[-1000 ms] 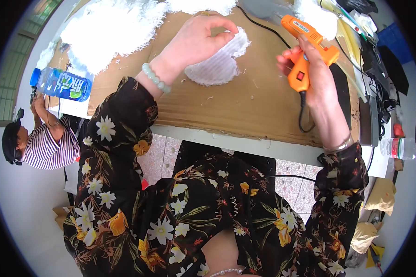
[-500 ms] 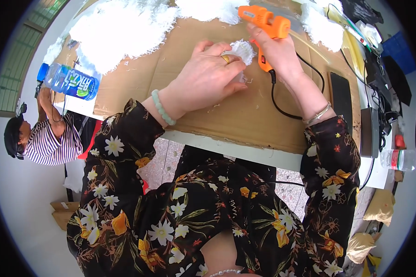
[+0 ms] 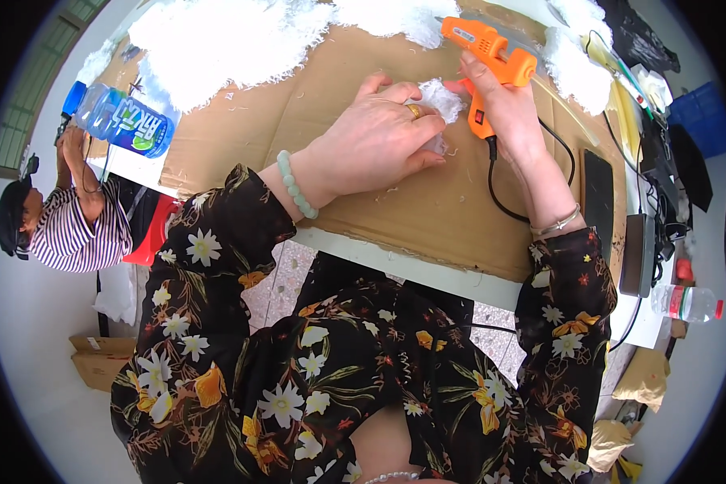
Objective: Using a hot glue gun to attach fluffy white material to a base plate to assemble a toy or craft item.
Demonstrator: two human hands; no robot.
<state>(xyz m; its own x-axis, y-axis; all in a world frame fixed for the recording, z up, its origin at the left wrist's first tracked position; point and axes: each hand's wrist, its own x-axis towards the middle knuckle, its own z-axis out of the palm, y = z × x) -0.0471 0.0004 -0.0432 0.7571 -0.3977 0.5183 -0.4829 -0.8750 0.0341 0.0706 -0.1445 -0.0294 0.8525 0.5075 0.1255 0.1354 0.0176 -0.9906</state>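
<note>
My left hand (image 3: 379, 135) is curled over a small piece of white fluffy material (image 3: 441, 98) on the brown cardboard (image 3: 258, 133). Its fingers and thumb hide much of that piece. In my right hand (image 3: 510, 117) is an orange hot glue gun (image 3: 477, 39), gripped by the handle just right of the fluff. The gun's nozzle points up and to the left, away from the piece and close to the white fluff at the back. A fingertip of the right hand comes near the edge of the small piece. A black cord runs from the handle.
Large heaps of white fluff (image 3: 218, 48) lie along the far side. A blue-capped bottle (image 3: 125, 121) lies at the left. A dark flat slab (image 3: 598, 194) and a clear bottle (image 3: 686, 303) are on the right. A person in a striped top (image 3: 85, 226) is at far left.
The view has shifted a little. The glue gun and my right hand have moved slightly right and down. My left hand stays on the small fluffy piece.
</note>
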